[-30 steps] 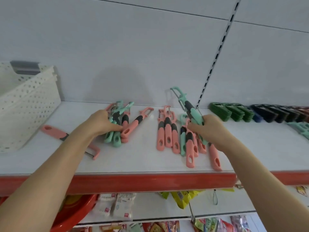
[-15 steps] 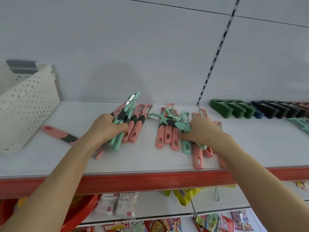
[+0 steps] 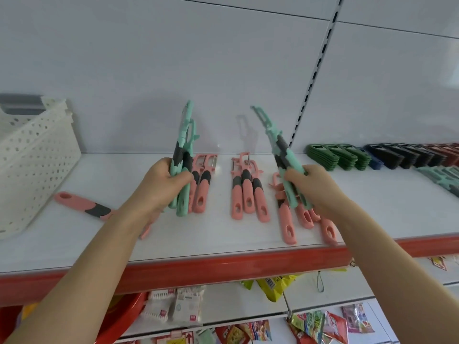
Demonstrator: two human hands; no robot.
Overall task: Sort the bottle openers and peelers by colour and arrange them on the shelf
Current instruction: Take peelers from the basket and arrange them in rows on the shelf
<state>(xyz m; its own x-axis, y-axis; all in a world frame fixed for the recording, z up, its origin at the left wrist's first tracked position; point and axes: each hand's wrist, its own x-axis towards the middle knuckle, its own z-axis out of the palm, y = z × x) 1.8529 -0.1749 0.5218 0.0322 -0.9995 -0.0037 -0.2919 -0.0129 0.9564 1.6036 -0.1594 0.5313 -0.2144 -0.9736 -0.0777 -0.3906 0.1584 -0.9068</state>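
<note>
My left hand (image 3: pixel 162 186) grips a bunch of mint-green peelers (image 3: pixel 183 155), held upright above the white shelf (image 3: pixel 99 234). My right hand (image 3: pixel 308 184) grips another bunch of mint-green peelers (image 3: pixel 280 147), tilted up and to the left. Pink peelers lie flat on the shelf: two (image 3: pixel 202 184) beside my left hand, three (image 3: pixel 248 192) in the middle, several (image 3: pixel 288 219) under my right hand. One lone pink peeler (image 3: pixel 82 206) lies at the left.
A white perforated basket (image 3: pixel 32 160) stands at the shelf's left end. Rows of dark green (image 3: pixel 337 155), blue, black and brown-red bottle openers (image 3: pixel 417 155) line the back right, with teal ones (image 3: pixel 442 176) in front. Packaged goods hang below the red shelf edge (image 3: pixel 223 269).
Both hands have lifted their mint-green peelers off the shelf and tipped them upright. The pink peelers stay lying on the shelf.
</note>
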